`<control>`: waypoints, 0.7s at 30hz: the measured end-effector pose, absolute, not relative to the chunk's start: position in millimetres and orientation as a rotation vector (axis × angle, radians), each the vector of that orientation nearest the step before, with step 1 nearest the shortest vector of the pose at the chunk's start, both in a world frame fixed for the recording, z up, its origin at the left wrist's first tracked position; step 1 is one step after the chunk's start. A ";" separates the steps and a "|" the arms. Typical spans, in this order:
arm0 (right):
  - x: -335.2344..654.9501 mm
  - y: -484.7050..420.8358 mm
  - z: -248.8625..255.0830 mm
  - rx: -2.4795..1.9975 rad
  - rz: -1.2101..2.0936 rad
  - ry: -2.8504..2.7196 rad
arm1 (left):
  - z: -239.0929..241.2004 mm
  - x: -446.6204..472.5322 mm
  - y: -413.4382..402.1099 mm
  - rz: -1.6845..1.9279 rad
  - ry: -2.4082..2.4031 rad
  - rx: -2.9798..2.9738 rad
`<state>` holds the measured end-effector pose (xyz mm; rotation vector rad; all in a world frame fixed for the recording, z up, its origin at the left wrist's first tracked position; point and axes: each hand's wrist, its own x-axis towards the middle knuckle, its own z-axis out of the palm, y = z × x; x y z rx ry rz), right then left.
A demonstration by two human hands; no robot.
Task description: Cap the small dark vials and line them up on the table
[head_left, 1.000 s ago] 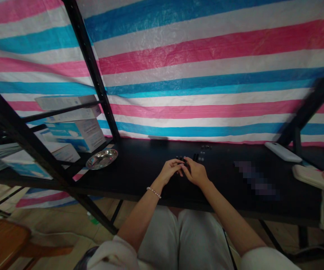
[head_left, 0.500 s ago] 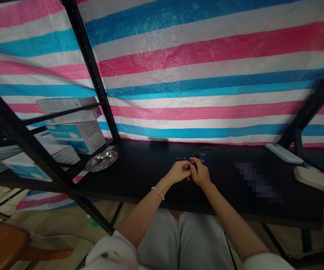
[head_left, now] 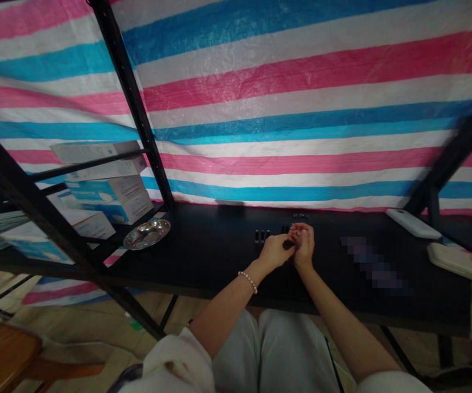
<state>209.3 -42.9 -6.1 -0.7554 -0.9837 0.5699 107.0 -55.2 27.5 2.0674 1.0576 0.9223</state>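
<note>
Over the counter (head_left: pixel 211 245), the left hand (head_left: pixel 275 252) pinches a probably light dark piece (head_left: pixel 288 245), best edge-held; right hand (head_left: pixel 305 248) half-cupped, contents unclear.

Left hand (head_left: pixel 275 251) meets the cupped right hand (head_left: pixel 305 245), forearms (head_left: pixel 229 308) converging

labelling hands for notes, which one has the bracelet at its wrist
The left hand, further left in view: a beaded bracelet circles its wrist, while the right hand has a bare wrist.
</note>
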 end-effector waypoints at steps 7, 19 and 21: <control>209.6 -39.0 -5.2 -0.709 0.619 -1.002 | 28.1 109.0 -49.5 0.910 1.010 2.066; 211.9 -35.8 -4.1 -0.652 0.705 -0.971 | 23.0 109.7 -40.6 0.826 1.007 1.839; 212.3 -35.2 -4.3 -0.646 0.709 -0.975 | 22.0 110.5 -39.5 0.802 1.030 1.834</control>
